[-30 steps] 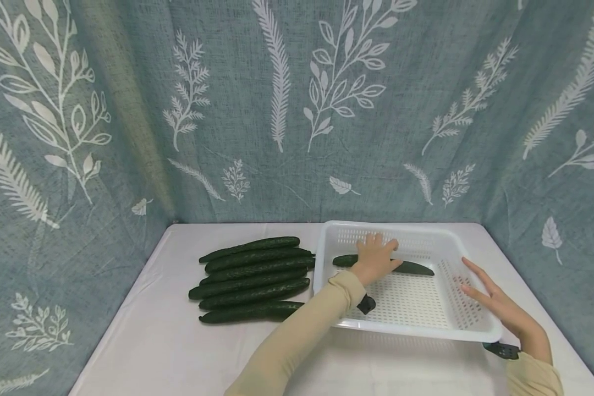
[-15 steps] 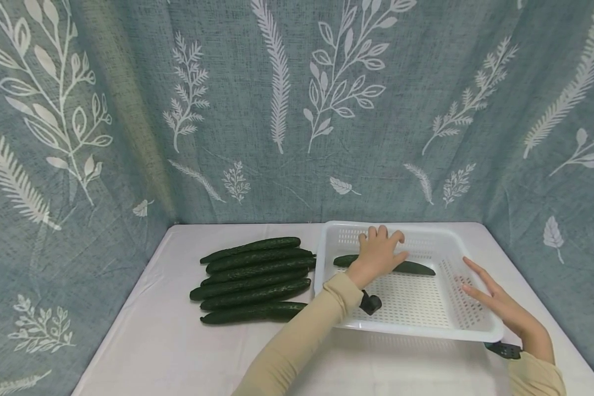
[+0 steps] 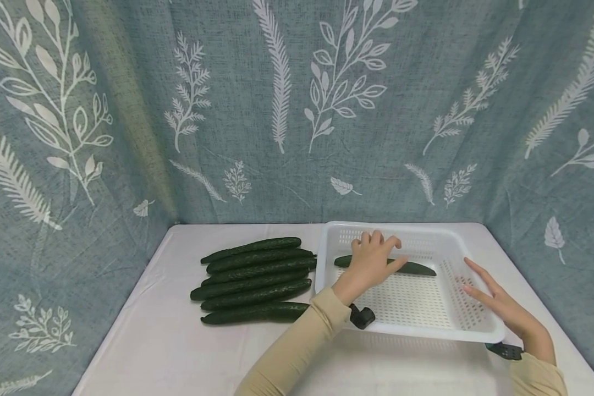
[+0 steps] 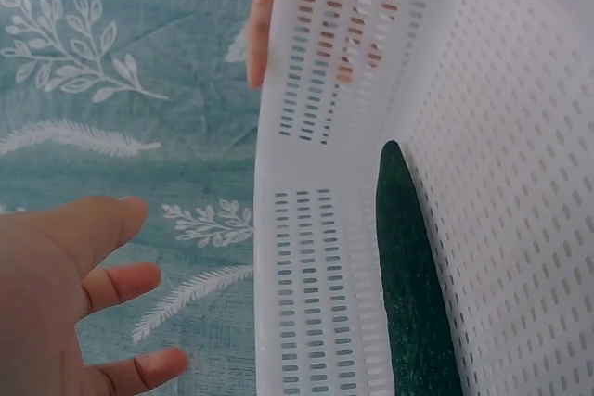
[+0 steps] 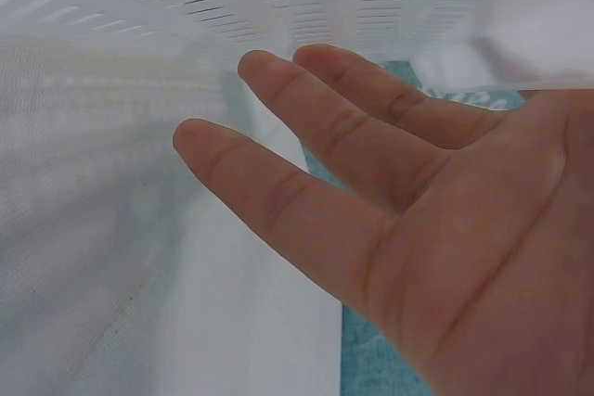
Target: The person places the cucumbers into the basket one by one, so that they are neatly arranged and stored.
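A person's left hand (image 3: 371, 261) hangs over a white basket (image 3: 411, 330), masking the middle of the cucumber (image 3: 416, 268) that lies along its floor, near the far wall. The left grip is relaxed, fingers lightly bent and holding nothing, apart from the cucumber in the left wrist view, where the frame cuts off both the hand and the cucumber's lower end. The right hand (image 3: 510, 311), fingers extended and grasping nothing, lies along the basket's right side; the left wrist view shows parts of it only through the slots, and whether it touches the wall cannot be told. The palm runs out of frame in the right wrist view.

A beige sleeve (image 3: 292, 352) crosses in front, covering the right end of the nearest of six cucumbers (image 3: 257, 272) lined up on the white table (image 3: 143, 341), just left of the basket. With a black wrist device (image 3: 362, 317), the arm also blocks part of the basket's near left corner. A leaf-patterned curtain (image 3: 287, 187) closes off the back and sides.
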A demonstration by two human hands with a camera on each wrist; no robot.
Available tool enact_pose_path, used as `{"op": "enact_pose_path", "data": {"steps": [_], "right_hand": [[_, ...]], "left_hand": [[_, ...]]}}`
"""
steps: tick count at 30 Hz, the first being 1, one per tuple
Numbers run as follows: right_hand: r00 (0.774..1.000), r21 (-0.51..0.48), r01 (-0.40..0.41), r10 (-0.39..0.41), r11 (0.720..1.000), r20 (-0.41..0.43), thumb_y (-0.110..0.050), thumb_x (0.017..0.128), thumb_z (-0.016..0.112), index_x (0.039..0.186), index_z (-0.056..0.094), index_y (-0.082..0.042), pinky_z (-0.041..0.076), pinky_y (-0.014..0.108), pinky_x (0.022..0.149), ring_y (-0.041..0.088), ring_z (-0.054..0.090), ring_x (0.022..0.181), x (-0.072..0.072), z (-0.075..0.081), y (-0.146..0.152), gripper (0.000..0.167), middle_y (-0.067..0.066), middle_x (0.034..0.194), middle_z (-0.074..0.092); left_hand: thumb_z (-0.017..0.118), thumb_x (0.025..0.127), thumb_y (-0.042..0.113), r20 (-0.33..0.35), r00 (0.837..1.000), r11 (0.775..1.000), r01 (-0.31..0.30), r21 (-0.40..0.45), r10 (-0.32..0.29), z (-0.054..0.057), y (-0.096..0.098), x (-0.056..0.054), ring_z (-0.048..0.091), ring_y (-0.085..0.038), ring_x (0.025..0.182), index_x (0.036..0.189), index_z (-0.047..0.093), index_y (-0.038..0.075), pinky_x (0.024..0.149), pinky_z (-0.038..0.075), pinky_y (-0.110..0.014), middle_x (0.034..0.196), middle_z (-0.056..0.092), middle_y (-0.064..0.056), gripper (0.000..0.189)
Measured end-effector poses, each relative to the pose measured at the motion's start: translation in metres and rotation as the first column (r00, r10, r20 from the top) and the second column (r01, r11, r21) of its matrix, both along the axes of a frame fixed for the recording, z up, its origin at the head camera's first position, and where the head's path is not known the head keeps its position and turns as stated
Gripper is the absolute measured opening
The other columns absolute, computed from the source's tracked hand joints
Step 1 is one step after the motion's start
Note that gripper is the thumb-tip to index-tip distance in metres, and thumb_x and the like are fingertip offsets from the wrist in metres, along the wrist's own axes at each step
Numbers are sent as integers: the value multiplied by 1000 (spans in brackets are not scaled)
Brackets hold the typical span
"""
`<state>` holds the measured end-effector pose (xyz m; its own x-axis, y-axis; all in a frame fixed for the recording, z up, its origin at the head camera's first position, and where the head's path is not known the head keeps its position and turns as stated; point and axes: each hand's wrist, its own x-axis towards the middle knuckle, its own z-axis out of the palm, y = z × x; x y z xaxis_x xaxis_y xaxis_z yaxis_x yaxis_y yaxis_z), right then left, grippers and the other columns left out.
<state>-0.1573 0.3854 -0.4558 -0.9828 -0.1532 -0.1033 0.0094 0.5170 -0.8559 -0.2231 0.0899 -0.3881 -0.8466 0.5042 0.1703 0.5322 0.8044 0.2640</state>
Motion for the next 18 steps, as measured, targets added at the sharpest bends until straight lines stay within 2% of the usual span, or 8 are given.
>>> {"op": "enact_pose_path", "data": {"steps": [8, 13, 18], "right_hand": [[1000, -24, -5, 6, 1000, 4, -27, 99, 42, 149, -8, -31, 51, 51, 72, 63, 29, 119, 1, 1, 0, 70, 34, 147, 1], [1000, -34, -14, 14, 999, 2, -26, 99, 42, 149, -7, -31, 52, 47, 71, 60, 35, 117, 1, 1, 1, 70, 34, 147, 2], [1000, -33, -17, 17, 999, 10, -27, 100, 41, 148, -7, -32, 52, 45, 70, 59, 36, 117, 2, 0, 1, 69, 34, 147, 2]], "left_hand": [[41, 93, 55, -76, 997, 997, 34, 74, -28, 4, -17, 17, 32, -15, 88, 121, 49, 33, 79, 30, -34, 103, 44, 2, 37], [43, 93, 54, -91, 995, 990, 42, 131, -30, 5, -28, 26, 35, -17, 91, 122, 51, 32, 82, 32, -37, 106, 46, 0, 37], [43, 94, 52, -76, 997, 979, 45, 199, -30, 3, -42, 34, 35, -19, 94, 122, 52, 29, 89, 31, -41, 109, 47, -2, 37]]}}
